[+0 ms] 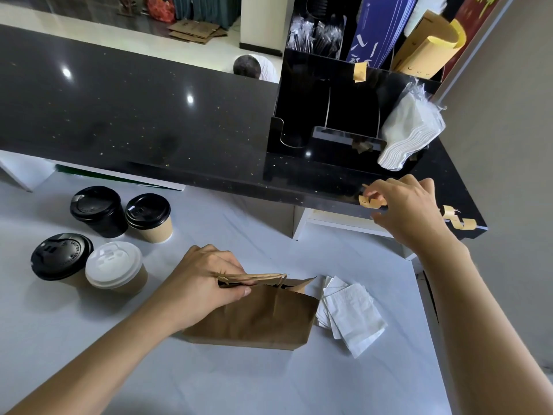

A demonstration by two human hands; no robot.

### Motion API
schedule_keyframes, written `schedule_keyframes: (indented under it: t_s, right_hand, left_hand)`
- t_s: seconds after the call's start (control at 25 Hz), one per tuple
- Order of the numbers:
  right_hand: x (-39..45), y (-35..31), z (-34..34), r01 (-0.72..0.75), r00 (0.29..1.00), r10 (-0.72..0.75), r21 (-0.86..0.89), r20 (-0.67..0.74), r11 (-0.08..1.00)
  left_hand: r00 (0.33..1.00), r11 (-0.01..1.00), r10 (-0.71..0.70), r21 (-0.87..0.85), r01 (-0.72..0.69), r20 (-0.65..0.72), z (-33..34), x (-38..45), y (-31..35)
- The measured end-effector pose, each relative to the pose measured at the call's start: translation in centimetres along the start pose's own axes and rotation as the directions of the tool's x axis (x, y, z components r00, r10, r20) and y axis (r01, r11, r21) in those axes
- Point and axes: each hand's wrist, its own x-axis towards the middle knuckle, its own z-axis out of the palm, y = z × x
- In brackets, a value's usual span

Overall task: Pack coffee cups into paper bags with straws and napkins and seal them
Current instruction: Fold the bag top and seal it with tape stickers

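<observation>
A brown paper bag [257,319] stands on the white table [209,369] in front of me. My left hand [206,283] grips its twisted handles and top edge, holding the mouth together. My right hand [410,208] reaches to the black counter's front edge and pinches a yellow sticker strip [369,202] between thumb and fingers. Several lidded coffee cups stand at the left: a black cup [98,211], a kraft cup with a black lid [149,218], another black-lidded cup [61,259] and a white-lidded cup [116,269]. Loose white napkins [350,313] lie right of the bag.
The black counter [134,115] holds a black organiser [323,94] with wrapped straws [314,35], a yellow sticker roll [431,46] and a bagged napkin stack [410,130]. More sticker pieces [457,220] hang at the counter's right corner. A person's head [248,67] shows beyond the counter.
</observation>
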Motion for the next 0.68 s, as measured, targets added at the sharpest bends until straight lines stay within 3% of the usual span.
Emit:
schedule_keyframes:
  t_s: [0.16,0.52,0.68]
  right_hand:
    - [0.5,-0.1,0.1,0.006,0.993,-0.005,0.010,-0.117,1.000]
    - [1.6,0.3,0.8,-0.037,0.988,0.085,0.344,-0.126,0.938]
    - [1.4,0.3,1.4,-0.017,0.988,0.076,0.399,-0.132,0.917]
  left_hand:
    - [1.000,1.000,-0.002,-0.007,0.002,0.008,-0.1,-0.1,0.1]
    - [1.000,1.000,-0.006,0.002,0.006,0.005,0.0,0.0,0.0]
    - [1.000,1.000,-0.001,0.010,0.001,0.007,0.0,0.0,-0.1]
